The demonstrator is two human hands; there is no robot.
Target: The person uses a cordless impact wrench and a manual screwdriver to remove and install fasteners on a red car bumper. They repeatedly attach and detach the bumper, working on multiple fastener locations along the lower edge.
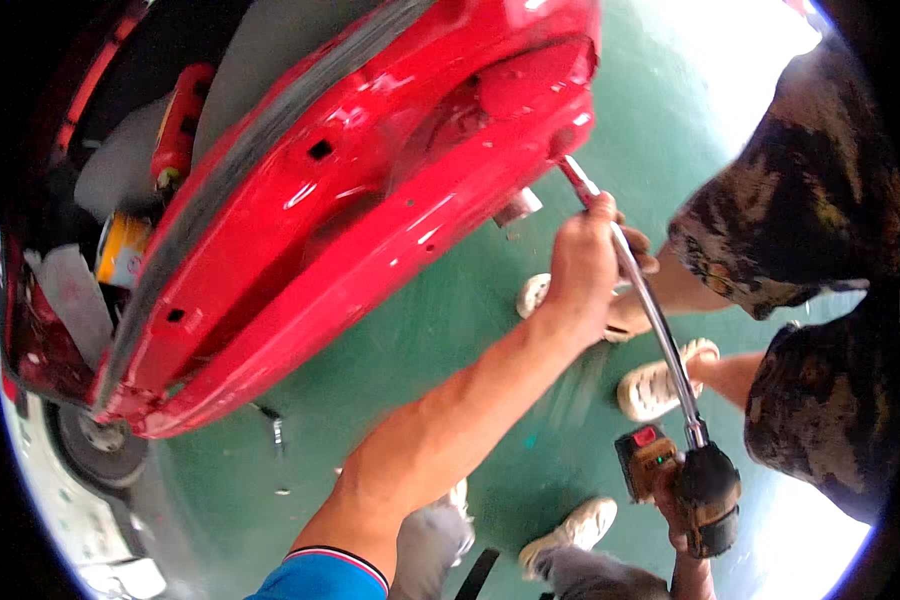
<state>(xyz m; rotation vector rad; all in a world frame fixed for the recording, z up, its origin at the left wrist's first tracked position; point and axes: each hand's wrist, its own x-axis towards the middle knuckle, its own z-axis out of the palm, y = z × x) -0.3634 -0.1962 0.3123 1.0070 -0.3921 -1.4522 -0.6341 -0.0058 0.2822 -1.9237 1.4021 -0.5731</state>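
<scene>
My left hand (582,265) is closed around a long shiny extension bar (662,335), near its far end. That end meets the lower right corner of a red car body panel (300,270); the exact contact point is too small to make out. At the near end, the bar fits into a black cordless impact wrench (710,505) with a battery pack (645,458). My right hand (673,500) is wrapped round the wrench's handle, partly hidden by the tool.
A person in camouflage shorts (795,190) stands close on the right, light clogs (655,390) near the bar. Inside the car lie a red fire extinguisher (177,130) and a yellow can (122,248). On the green floor (370,370) is a small metal tool (277,430).
</scene>
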